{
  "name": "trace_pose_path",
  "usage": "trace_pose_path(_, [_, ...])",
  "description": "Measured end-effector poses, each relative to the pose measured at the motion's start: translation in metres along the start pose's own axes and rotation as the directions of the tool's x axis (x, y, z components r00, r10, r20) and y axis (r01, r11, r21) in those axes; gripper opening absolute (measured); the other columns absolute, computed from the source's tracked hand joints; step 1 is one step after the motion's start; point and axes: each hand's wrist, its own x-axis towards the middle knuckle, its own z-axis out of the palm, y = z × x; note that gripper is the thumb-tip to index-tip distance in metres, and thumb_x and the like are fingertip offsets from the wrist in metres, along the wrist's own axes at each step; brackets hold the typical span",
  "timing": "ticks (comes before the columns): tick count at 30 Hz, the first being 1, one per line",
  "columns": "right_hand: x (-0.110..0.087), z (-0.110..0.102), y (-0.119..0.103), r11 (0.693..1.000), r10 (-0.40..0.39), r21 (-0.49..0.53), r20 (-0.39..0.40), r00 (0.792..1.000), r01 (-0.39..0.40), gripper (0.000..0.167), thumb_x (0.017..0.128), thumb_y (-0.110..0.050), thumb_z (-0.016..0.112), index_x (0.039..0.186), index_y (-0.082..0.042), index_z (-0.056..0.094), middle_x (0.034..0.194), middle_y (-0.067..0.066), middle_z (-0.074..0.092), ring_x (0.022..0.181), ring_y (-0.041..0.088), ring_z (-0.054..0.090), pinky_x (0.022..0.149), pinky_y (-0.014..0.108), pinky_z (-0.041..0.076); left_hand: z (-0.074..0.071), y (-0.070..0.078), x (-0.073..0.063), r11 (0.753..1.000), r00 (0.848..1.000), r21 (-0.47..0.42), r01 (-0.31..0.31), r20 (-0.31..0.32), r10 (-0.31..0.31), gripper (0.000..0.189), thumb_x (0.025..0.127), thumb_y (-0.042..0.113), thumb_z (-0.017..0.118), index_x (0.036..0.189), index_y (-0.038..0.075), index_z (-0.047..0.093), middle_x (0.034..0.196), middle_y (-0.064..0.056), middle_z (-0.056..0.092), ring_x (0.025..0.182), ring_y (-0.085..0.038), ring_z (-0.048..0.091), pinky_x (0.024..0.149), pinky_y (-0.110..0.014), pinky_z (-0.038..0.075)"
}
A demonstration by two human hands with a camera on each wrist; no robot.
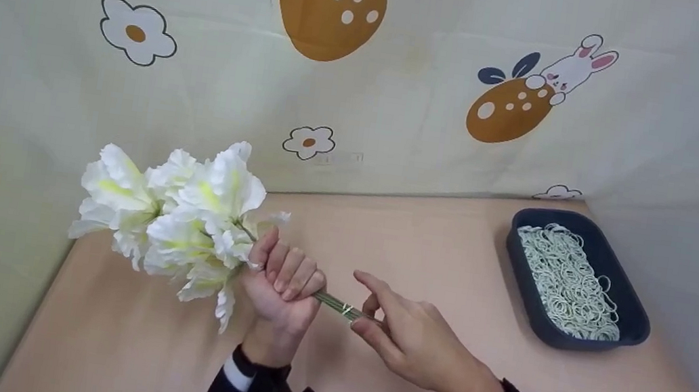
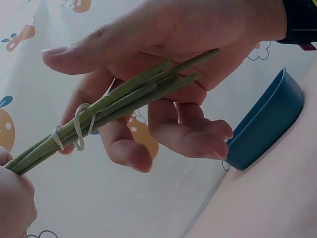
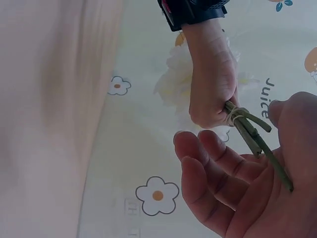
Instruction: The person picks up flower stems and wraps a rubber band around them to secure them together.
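A bunch of white artificial flowers (image 1: 200, 209) with yellow centres tilts up to the left. My left hand (image 1: 286, 283) grips its green stems (image 2: 114, 101) with curled fingers just below the blooms. Pale rubber bands (image 2: 80, 126) loop around the stems between the hands, and a thin strand rises from them in the left wrist view. Beside the cut ends is my right hand (image 1: 424, 343), thumb and fingers spread and loosely bent. Those ends lie against or in front of its palm (image 3: 270, 198); whether they touch is unclear.
A dark blue plastic tray (image 1: 633, 321) holding a heap of pale rubber bands (image 1: 570, 282) stands on the right of the pinkish tabletop (image 1: 424, 247). Printed cloth (image 1: 417, 103) with rabbits and flowers hangs behind and at both sides.
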Motion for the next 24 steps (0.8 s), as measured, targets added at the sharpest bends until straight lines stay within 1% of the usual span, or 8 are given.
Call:
trace_pose_path(5, [0.001, 0.004, -0.001, 1.000, 0.023, -0.011, 0.043, 0.999, -0.023, 0.043, 0.103, -0.031, 0.060, 0.139, -0.010, 0.049, 0.085, -0.015, 0.062, 0.057, -0.007, 0.047, 0.051, 0.015, 0.040, 0.000, 0.001, 0.000, 1.000, 1.000, -0.013, 0.002, -0.013, -0.002, 0.054, 0.104, 0.021, 0.043, 0.055, 0.018, 0.021, 0.046, 0.007, 0.018, 0.037, -0.008, 0.021, 0.040, -0.020, 0.015])
trace_pose_path(8, [0.000, 0.005, -0.002, 0.999, 0.049, -0.023, 0.064, 0.997, -0.048, 0.040, 0.103, -0.032, 0.060, 0.136, -0.010, 0.051, 0.079, -0.016, 0.060, 0.057, -0.005, 0.048, 0.051, 0.017, 0.041, -0.001, 0.001, 0.000, 1.000, 1.000, -0.021, 0.003, -0.012, -0.004, 0.053, 0.104, 0.021, 0.043, 0.056, 0.017, 0.021, 0.046, 0.006, 0.018, 0.037, -0.009, 0.022, 0.040, -0.020, 0.015])
trace_pose_path(13, [0.000, 0.008, -0.002, 0.995, 0.091, -0.053, 0.096, 0.991, -0.086, 0.038, 0.104, -0.039, 0.056, 0.130, -0.012, 0.054, 0.073, -0.017, 0.054, 0.054, -0.003, 0.045, 0.048, 0.019, 0.038, -0.002, 0.003, 0.001, 0.999, 1.000, -0.040, -0.001, -0.007, 0.001, 0.053, 0.104, 0.022, 0.042, 0.056, 0.017, 0.020, 0.047, 0.006, 0.019, 0.037, -0.009, 0.022, 0.040, -0.020, 0.015])
trace_pose_path(19, [0.000, 0.011, -0.001, 0.995, 0.093, -0.038, 0.136, 0.986, -0.089, 0.030, 0.106, -0.039, 0.052, 0.122, -0.014, 0.057, 0.072, -0.015, 0.051, 0.054, -0.002, 0.044, 0.046, 0.017, 0.036, -0.004, 0.006, 0.002, 0.999, 1.000, -0.036, -0.008, -0.026, 0.007, 0.052, 0.103, 0.021, 0.043, 0.056, 0.017, 0.020, 0.047, 0.007, 0.018, 0.037, -0.008, 0.021, 0.040, -0.019, 0.015])
trace_pose_path(24, [0.000, 0.013, -0.001, 0.997, 0.074, -0.021, 0.163, 0.984, -0.072, 0.026, 0.108, -0.038, 0.046, 0.111, -0.014, 0.058, 0.068, -0.015, 0.044, 0.052, -0.002, 0.038, 0.044, 0.016, 0.031, -0.005, 0.006, 0.003, 0.999, 1.000, -0.038, -0.014, -0.017, 0.013, 0.052, 0.104, 0.021, 0.041, 0.056, 0.017, 0.020, 0.047, 0.007, 0.019, 0.038, -0.008, 0.022, 0.040, -0.019, 0.015])
